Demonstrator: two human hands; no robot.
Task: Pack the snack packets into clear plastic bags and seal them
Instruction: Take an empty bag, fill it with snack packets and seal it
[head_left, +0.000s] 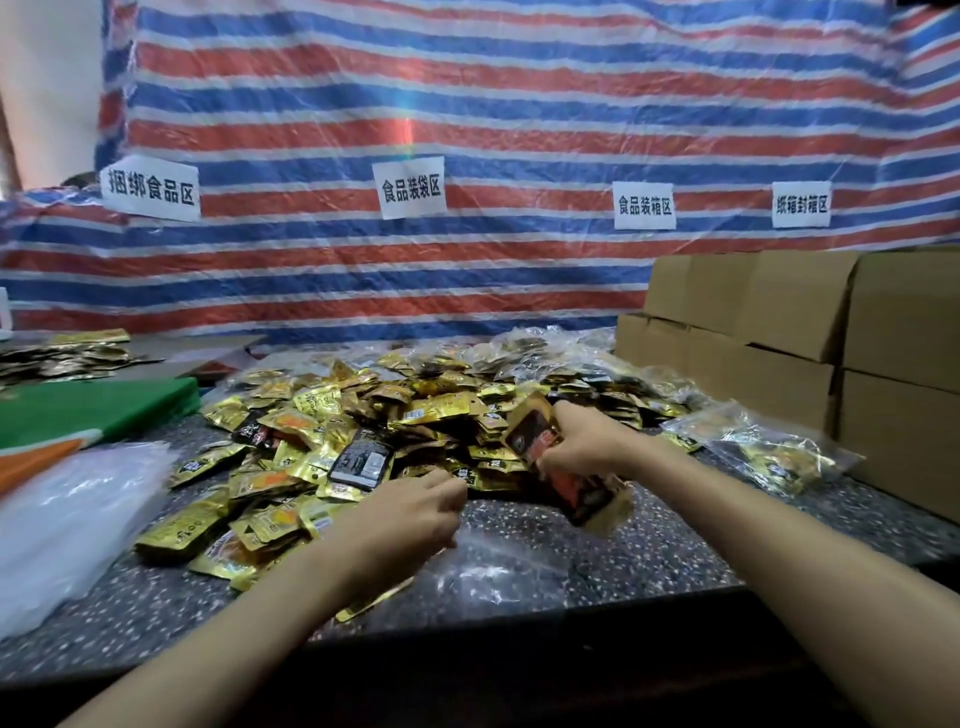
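a bunch of dark and orange snack packets (584, 486) is gripped in the right hand (587, 441), fingers curled tight round its middle. a flat clear plastic bag (498, 571) lies on the speckled table (675, 530) at seven o'clock of that hand, and the left hand (410, 514) sits at the bag's ten o'clock edge, fingers curled (whether it pinches the film, i cannot tell). the heap of gold packets (395, 415) spreads at the left hand's twelve o'clock, with cardboard boxes (779, 332) at the right hand's two o'clock.
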